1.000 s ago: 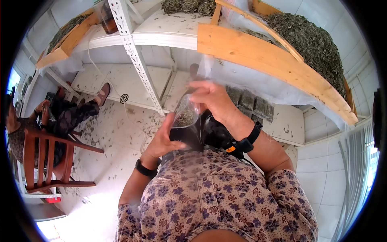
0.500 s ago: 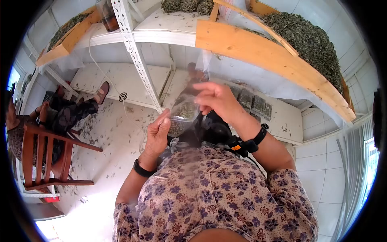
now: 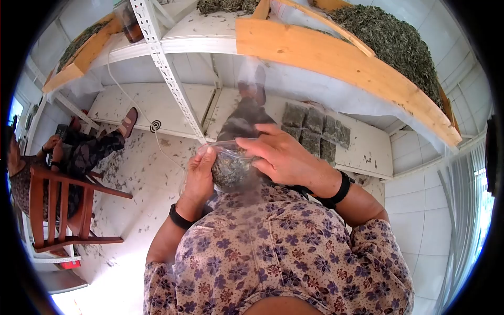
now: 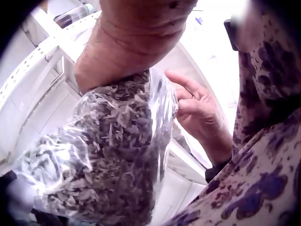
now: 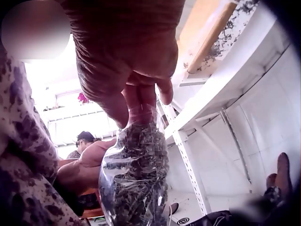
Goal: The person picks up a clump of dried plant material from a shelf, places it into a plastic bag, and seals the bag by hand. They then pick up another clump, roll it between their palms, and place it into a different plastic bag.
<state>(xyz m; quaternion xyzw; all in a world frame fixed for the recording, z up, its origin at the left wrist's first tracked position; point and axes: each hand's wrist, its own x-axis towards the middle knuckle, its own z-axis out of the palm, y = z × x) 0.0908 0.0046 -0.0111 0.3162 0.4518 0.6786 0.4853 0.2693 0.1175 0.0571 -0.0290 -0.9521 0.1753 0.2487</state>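
In front of the lap is a clear plastic bag (image 3: 233, 170) filled with dried, chopped grey-green leaves. My left hand (image 3: 197, 172) pinches its top corner between thumb and fingers. At the other side of the mouth, my right hand (image 3: 289, 157) has its thumb and fingers on the upper edge. The right wrist view shows the bag (image 5: 136, 181) hanging full below the right hand's fingers and thumb. In the left wrist view the leaves press against the bag's film (image 4: 117, 150), and the left hand's fingertips are hidden behind its palm.
Several packed bags (image 3: 315, 128) lie on the low white shelf (image 3: 362, 152). Above it, a wooden-sided tray (image 3: 336, 58) holds a heap of dried leaves (image 3: 386, 42). A perforated white post (image 3: 170, 68) stands ahead. Leftward, another person sits on a wooden chair (image 3: 63, 210).
The bag has come up and nearer the body, its full part now visible between the hands. My right hand has moved down and left onto the bag's upper edge; my left hand still pinches the corner.
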